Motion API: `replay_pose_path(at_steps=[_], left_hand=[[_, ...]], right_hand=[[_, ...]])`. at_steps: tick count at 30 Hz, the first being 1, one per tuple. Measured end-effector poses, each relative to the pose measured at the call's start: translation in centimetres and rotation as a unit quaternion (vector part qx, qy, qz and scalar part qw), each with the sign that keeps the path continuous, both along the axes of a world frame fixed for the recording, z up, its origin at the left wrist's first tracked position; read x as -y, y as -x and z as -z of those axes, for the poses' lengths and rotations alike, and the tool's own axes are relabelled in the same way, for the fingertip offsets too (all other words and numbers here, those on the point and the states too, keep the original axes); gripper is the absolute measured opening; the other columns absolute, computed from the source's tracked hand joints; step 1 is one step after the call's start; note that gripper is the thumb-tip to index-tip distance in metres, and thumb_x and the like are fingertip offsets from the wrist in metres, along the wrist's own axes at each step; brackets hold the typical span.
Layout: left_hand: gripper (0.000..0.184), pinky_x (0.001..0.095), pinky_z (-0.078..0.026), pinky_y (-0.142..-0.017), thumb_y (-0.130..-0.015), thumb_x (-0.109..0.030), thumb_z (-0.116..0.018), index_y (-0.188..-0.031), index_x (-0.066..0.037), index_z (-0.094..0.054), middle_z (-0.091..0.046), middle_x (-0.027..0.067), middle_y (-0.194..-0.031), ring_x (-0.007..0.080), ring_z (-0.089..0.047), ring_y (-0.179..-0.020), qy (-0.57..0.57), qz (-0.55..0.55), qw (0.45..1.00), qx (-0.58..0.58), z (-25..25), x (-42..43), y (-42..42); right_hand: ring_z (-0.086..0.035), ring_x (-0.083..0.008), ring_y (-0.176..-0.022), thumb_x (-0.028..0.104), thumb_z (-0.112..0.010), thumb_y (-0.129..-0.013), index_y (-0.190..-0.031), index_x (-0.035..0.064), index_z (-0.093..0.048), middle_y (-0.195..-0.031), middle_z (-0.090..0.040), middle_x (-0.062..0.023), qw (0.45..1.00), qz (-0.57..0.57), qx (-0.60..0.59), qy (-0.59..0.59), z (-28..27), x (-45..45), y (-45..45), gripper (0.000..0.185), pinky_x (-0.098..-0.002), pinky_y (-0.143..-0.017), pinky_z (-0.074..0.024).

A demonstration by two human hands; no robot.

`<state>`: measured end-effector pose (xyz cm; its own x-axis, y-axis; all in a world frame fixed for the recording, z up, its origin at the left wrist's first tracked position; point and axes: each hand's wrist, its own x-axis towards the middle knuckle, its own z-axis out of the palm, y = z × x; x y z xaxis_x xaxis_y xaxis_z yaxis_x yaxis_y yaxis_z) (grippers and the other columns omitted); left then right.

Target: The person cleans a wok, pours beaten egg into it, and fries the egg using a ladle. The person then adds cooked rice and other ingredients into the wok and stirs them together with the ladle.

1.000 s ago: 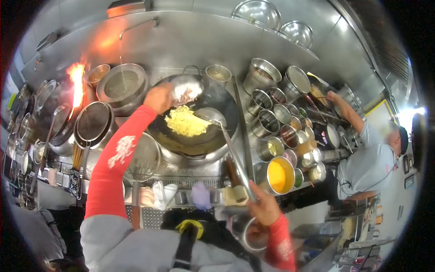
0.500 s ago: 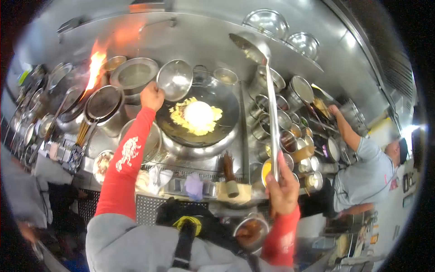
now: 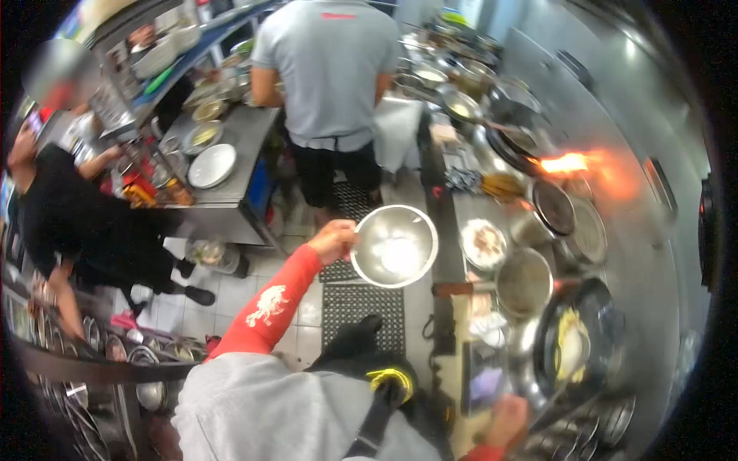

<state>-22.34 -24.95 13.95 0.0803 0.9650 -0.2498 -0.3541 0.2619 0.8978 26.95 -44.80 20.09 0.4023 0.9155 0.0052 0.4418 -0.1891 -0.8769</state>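
Observation:
My left hand [image 3: 334,240] grips the rim of a shiny metal bowl [image 3: 396,250], held out over the floor aisle. Its inside faces me and looks bare. Low in the picture, my right hand [image 3: 509,422] is closed and blurred beside the stove. From it a ladle handle [image 3: 565,406] runs toward the wok; the ladle's head cannot be made out. In the black wok [image 3: 607,307] lies yellow scrambled egg [image 3: 566,326] with a white mound that looks like rice [image 3: 573,352].
A flame [image 3: 565,163] burns by the pots farther along the stove. A strainer pan [image 3: 524,283] and a plate of food [image 3: 483,243] stand beside the wok. One co-worker [image 3: 327,77] stands ahead, another [image 3: 77,215] at left. White plates [image 3: 212,166] sit on a counter.
My view has turned left, away from the wok. My left hand has carried the bowl from the wok's edge out over the aisle. My right hand has lowered the ladle.

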Motion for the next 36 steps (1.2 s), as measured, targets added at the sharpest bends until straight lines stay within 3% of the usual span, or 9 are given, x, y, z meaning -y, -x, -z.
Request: replay_pose_path(at_steps=[2, 3, 18, 21, 26, 29, 30, 34, 36], left_hand=[[0.005, 0.0271, -0.042, -0.041, -0.076, -0.009, -0.058, -0.073, -0.009, -0.053, -0.048, 0.0007, -0.058, 0.0118, -0.048, -0.047, 0.013, -0.085, 0.996, 0.004, 1.6, 2.4, 6.8], [0.006, 0.0273, -0.042, -0.042, -0.076, -0.009, -0.057, -0.073, -0.01, -0.052, -0.046, -0.0004, -0.058, 0.0115, -0.046, -0.047, 0.025, -0.134, 0.991, 0.01, 2.0, 3.5, 9.5], [0.004, 0.0267, -0.048, -0.046, -0.077, -0.009, -0.058, -0.078, -0.006, -0.057, -0.056, 0.0049, -0.066, 0.0168, -0.054, -0.051, -0.076, -0.638, 0.759, 0.106, 3.6, -4.0, 50.1], [0.012, 0.0351, -0.051, -0.059, -0.077, -0.016, -0.06, -0.085, -0.006, -0.061, -0.06, 0.0087, -0.069, 0.0252, -0.059, -0.061, -0.186, -0.62, 0.733, 0.206, 7.9, -5.4, 62.2], [0.033, 0.0415, -0.041, -0.087, -0.089, -0.014, -0.044, -0.117, 0.003, -0.041, -0.045, 0.0167, -0.113, 0.0299, -0.046, -0.103, -0.278, -0.337, 0.87, 0.228, 7.5, -4.7, 69.5], [0.046, 0.0453, -0.035, -0.104, -0.096, -0.013, -0.035, -0.136, 0.008, -0.029, -0.036, 0.0216, -0.14, 0.0327, -0.038, -0.128, -0.325, -0.059, 0.891, 0.312, 9.6, -7.6, 67.1], [0.045, 0.0412, -0.044, -0.097, -0.094, -0.017, -0.042, -0.132, 0.007, -0.036, -0.042, 0.0224, -0.135, 0.0326, -0.043, -0.124, -0.249, -0.234, 0.861, 0.378, 9.5, -10.0, 60.8], [0.023, 0.0239, -0.046, -0.052, -0.089, -0.028, -0.055, -0.1, -0.007, -0.056, -0.062, 0.0107, -0.094, 0.0164, -0.06, -0.073, -0.024, -0.054, 0.991, 0.117, 5.4, -9.3, 25.3], [0.027, 0.0273, -0.049, -0.054, -0.087, -0.032, -0.058, -0.099, -0.008, -0.055, -0.065, 0.0121, -0.09, 0.0193, -0.063, -0.07, 0.112, 0.052, 0.992, 0.041, 6.8, -8.3, 15.0]], right_hand=[[-0.042, -0.0095, -0.057, 0.015, -0.057, -0.088, -0.064, 0.0031, -0.046, -0.06, -0.047, 0.0004, 0.996, -0.086, 0.02, -0.011, 1.3, -2.7, 5.0, 0.028, -0.0262, -0.053, -0.0362], [-0.042, -0.0093, -0.056, 0.017, -0.058, -0.088, -0.062, 0.0023, -0.045, -0.058, -0.046, -0.0021, 0.967, -0.123, 0.221, -0.033, 0.7, -3.8, 7.4, 0.032, -0.0271, -0.052, -0.036], [-0.053, -0.0093, -0.054, 0.016, -0.063, -0.085, -0.077, 0.0026, -0.055, -0.062, -0.058, -0.0042, 0.94, -0.332, 0.027, 0.075, 4.0, -18.6, 29.5, 0.017, -0.0245, -0.052, -0.0437], [-0.058, -0.0179, -0.056, 0.018, -0.062, -0.084, -0.08, 0.0038, -0.058, -0.065, -0.06, -0.009, 0.912, -0.396, 0.103, 0.025, 4.1, -20.4, 31.3, 0.015, -0.0298, -0.055, -0.0466], [-0.059, -0.0351, -0.077, 0.021, -0.053, -0.087, -0.087, 0.0059, -0.057, -0.081, -0.061, -0.0157, 0.894, -0.4, 0.174, 0.101, 2.1, -20.9, 32.3, 0.016, -0.0423, -0.067, -0.0462], [-0.056, -0.0397, -0.078, 0.013, -0.048, -0.086, -0.085, 0.0032, -0.052, -0.078, -0.058, -0.0179, 0.93, -0.34, 0.135, 0.037, 2.8, -20.2, 31.1, 0.011, -0.0464, -0.068, -0.0441], [-0.056, -0.0393, -0.077, 0.011, -0.048, -0.085, -0.085, 0.0029, -0.052, -0.078, -0.057, -0.0194, 0.934, -0.327, 0.14, 0.025, 2.3, -19.9, 30.9, 0.009, -0.0468, -0.067, -0.0439], [-0.059, -0.0379, -0.073, 0.014, -0.049, -0.085, -0.08, 0.0037, -0.056, -0.07, -0.058, -0.0186, 0.95, -0.256, 0.178, 0.025, 2.9, -17.7, 27.1, 0.013, -0.0464, -0.065, -0.0461], [-0.06, -0.0367, -0.072, 0.019, -0.049, -0.086, -0.081, 0.0055, -0.06, -0.072, -0.059, -0.0181, 0.97, -0.158, 0.186, 0.004, 2.3, -15.7, 22.6, 0.018, -0.045, -0.065, -0.0476]])
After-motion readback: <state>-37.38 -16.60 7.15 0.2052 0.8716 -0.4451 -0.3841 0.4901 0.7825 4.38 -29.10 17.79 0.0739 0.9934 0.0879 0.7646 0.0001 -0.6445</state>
